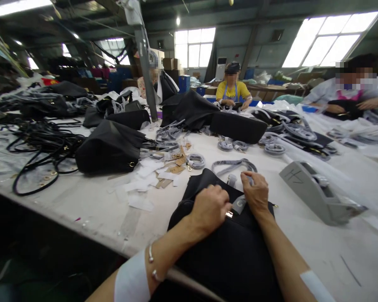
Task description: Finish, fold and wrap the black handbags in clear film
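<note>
A black handbag [227, 251] lies in front of me, its lower part over the table's front edge. My left hand [209, 208] is closed over the bag's upper left, fingers curled beside a shiny metal clasp [229, 214]; what the fingertips hold is hidden. A grey tab [239, 204] with a curved mark lies between my hands. My right hand [256, 191] is closed in a pinch at the right end of the bag's handle [234, 162], which looks wrapped in greyish plastic and arches beyond the bag.
A grey tape dispenser [315, 191] stands to the right. Paper scraps [148, 174] and a coiled wrapped strap [195, 161] lie left of the bag. Farther left are another black bag [108, 147] and a tangle of black straps [47, 144]. Several people work across the table.
</note>
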`<state>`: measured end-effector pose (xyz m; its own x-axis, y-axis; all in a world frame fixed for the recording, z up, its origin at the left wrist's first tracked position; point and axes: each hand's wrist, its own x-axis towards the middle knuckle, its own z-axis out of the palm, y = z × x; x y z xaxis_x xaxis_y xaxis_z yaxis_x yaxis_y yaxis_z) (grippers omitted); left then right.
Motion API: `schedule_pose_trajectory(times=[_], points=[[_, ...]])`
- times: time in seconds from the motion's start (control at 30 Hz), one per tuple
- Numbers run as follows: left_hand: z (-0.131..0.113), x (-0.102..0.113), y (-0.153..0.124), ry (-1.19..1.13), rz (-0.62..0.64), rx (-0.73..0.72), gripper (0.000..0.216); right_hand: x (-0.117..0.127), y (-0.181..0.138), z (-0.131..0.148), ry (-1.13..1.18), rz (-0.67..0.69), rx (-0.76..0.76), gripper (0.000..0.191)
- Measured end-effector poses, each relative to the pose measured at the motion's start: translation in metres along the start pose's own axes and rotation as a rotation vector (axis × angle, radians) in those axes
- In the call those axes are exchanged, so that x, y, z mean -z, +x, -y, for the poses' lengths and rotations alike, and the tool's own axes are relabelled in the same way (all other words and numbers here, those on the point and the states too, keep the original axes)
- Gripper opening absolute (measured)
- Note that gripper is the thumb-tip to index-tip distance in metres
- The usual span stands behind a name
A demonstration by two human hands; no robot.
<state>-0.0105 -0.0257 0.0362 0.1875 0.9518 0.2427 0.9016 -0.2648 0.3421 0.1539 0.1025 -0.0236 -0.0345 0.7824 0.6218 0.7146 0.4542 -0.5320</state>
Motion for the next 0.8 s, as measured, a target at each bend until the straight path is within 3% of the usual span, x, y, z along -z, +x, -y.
schedule_pose_trajectory(times=[0.07, 0.17, 0.27, 0.37, 0.5, 0.67, 0.8], points=[[0.025, 0.023, 0.013, 0.105, -0.057, 0.216, 0.033, 0.001, 0.002, 0.002, 0.062, -0.031, 0.045, 0.029], [0.063, 0.037, 0.040, 0.186, 0.143, 0.404, 0.062, 0.001, 0.004, 0.008, 0.118, 0.045, 0.119, 0.024], [0.087, 0.030, 0.058, 0.003, 0.421, 0.487, 0.076, -0.001, 0.001, 0.013, 0.133, 0.155, 0.190, 0.022], [0.095, 0.022, 0.063, -0.336, 0.519, 0.701, 0.077, -0.002, -0.002, 0.015, 0.124, 0.199, 0.226, 0.022], [0.094, 0.021, 0.057, -0.625, 0.478, 0.824, 0.065, -0.003, -0.003, 0.016, 0.101, 0.234, 0.272, 0.020], [0.083, 0.012, 0.054, -0.695, 0.326, 0.902, 0.043, -0.010, -0.008, 0.019, 0.128, 0.276, 0.352, 0.016], [0.066, 0.008, 0.058, -0.700, 0.254, 0.863, 0.030, -0.014, -0.011, 0.019, 0.135, 0.321, 0.421, 0.013]])
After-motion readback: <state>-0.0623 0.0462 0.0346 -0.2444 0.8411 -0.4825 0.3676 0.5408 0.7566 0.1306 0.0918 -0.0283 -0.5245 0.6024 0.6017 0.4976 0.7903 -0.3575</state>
